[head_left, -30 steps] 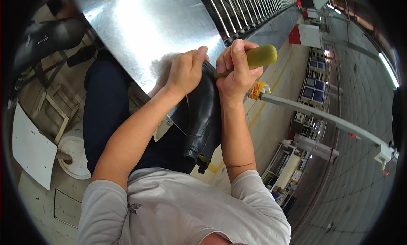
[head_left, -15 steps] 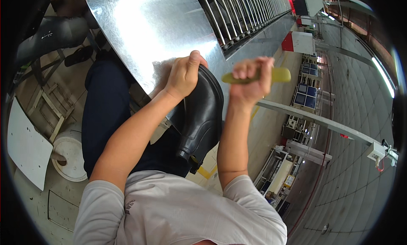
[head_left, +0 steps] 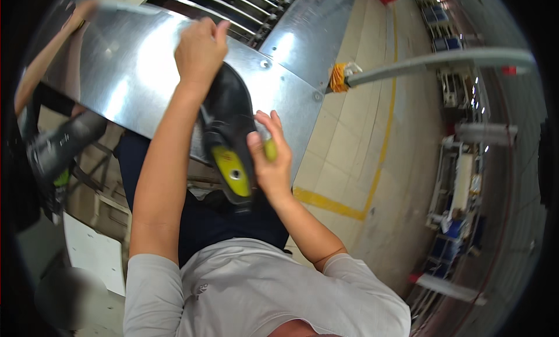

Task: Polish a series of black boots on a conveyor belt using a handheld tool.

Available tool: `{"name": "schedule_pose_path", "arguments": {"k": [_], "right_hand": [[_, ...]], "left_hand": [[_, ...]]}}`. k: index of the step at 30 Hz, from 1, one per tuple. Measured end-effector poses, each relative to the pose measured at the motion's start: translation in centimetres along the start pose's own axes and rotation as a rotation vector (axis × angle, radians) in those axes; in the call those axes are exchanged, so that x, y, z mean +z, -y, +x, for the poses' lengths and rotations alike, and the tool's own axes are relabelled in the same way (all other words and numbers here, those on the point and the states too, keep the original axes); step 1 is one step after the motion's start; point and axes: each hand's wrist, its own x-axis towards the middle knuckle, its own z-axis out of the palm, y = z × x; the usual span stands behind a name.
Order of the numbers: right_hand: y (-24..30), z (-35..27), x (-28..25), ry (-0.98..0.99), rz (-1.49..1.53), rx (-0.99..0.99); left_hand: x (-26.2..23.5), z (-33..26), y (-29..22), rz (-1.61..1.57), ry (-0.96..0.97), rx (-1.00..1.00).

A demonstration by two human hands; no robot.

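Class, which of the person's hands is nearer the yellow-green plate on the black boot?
Right. The right hand is just right of the plate; the left hand is at the boot's far end.

Bright, pale indoor light. White glare washes out a patch of the shiny metal table (head_left: pixel 125 69). Blur smears the black boot (head_left: pixel 232 101) and softens the right hand (head_left: pixel 275 161). The wide lens bends the grey pole (head_left: pixel 431 64) at right, and the corners fade into black.
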Motion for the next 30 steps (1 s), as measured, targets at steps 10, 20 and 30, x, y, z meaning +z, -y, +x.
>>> {"name": "schedule_pose_path", "arguments": {"k": [10, 20, 30], "right_hand": [[-0.3, 0.2, 3.2, -0.234, 0.690, 0.403], [-0.8, 0.7, 2.3, -0.007, 0.870, 0.519], [-3.7, 6.6, 0.7, -0.365, 1.045, 0.581]], "left_hand": [[-9.0, -16.7, 6.5, -0.793, 0.006, -0.134], [-14.0, -16.2, 6.7, -0.078, 0.210, -0.036], [-24.0, -9.3, 6.2, 0.234, 0.283, -0.111]]}}
